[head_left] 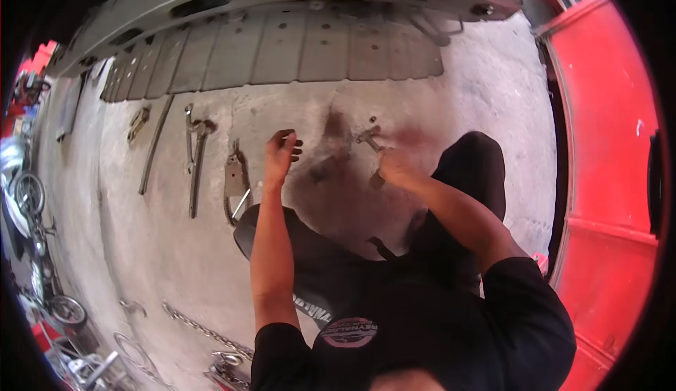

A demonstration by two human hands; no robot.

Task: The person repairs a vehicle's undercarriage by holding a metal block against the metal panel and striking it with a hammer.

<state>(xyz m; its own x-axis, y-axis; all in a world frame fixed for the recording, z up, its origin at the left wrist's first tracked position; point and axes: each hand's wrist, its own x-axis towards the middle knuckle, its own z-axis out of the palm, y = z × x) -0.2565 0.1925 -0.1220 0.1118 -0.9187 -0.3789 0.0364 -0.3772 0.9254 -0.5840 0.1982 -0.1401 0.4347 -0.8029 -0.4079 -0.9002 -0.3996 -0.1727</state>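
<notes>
My right hand (396, 166) is wrapped round the handle of a hammer (370, 137), whose head is up and to the left of my fingers, over the concrete floor. A small dark round piece (373, 119) lies just beyond the hammer head. My left hand (283, 153) is raised above the floor with its fingers apart and slightly curled, holding nothing. To its left on the floor lies a metal clamp-like tool (235, 176) with a chain and a bright rod.
A large metal bumper-like part (282, 46) spans the top. A long bar (156, 144), a wrench (189, 137) and a second hammer-like tool (198, 172) lie left. A chain (208, 331) lies lower left; motorcycles stand far left. Red metal panels (609, 123) are at right.
</notes>
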